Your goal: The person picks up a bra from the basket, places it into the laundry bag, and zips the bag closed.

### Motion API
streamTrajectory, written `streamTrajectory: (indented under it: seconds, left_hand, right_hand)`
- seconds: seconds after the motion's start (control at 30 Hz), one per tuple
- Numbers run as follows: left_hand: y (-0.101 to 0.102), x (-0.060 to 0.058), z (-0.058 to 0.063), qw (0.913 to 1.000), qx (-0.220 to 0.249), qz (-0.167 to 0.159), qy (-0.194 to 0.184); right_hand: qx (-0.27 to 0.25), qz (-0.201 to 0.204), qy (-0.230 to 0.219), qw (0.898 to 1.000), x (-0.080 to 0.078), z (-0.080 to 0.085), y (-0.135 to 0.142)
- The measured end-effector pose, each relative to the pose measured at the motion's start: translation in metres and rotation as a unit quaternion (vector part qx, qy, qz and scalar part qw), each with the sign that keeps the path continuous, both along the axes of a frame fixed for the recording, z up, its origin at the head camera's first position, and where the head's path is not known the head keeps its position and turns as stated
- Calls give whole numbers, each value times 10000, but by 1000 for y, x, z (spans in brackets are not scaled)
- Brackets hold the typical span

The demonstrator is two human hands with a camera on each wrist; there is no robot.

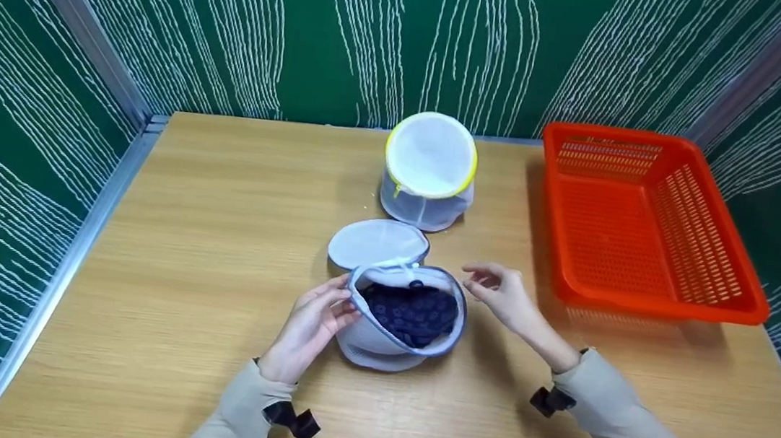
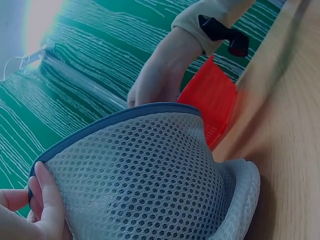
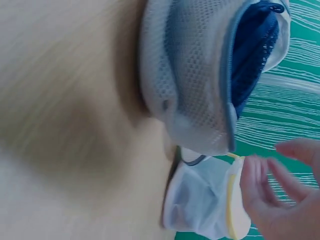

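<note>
Left of centre in the head view, the left hand [image 1: 306, 326] pinches the rim of a grey mesh bag [image 1: 377, 344], thumb and fingers on either side of its blue edge. The bag stands at the lower centre of the frame, between the two hands, its mouth open on dark blue fabric [image 1: 417, 315]; its round lid [image 1: 375, 245] is folded back toward the upper left. Above it, at upper centre, stands a yellow-rimmed mesh bag [image 1: 430, 156]. The right hand [image 1: 504, 296] is just beside the grey bag's right rim, fingers loosely bent, thumb apart, grasping nothing visible. An orange-red basket [image 1: 657, 305] occupies the right side.
</note>
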State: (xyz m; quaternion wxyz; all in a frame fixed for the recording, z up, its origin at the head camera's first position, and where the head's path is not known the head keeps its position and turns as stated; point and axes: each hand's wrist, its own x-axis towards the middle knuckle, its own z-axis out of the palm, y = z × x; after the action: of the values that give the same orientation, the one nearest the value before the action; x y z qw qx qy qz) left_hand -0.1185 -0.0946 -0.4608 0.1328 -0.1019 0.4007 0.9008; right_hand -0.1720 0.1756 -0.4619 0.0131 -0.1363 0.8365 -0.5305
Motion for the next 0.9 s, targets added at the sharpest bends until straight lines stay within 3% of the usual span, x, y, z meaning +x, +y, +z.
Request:
streamTrajectory:
  seconds: [0.17,0.27,0.4,0.57,0.9]
  left_hand:
    - [-1,-1,0,10000,-48,-21,34]
    - [-1,-1,0,9999,-97,-24,18]
    - [-2,-2,0,9999,-134,-49,24]
    - [-3,-2,0,9999,-157,-25,-12]
    - [-9,-5,2,9999,-113,60,28]
  right_hand:
    - [-125,153,-1160,9931,2,-12,9]
    - [-629,335,-2031,9766,5,-14,11]
    - [-1331,414,-2727,9519,7,-17,11]
    - [-1812,272,-3198,9296,7,-19,10]
    - [-2326,-49,-3593,9038,9,-3,11]
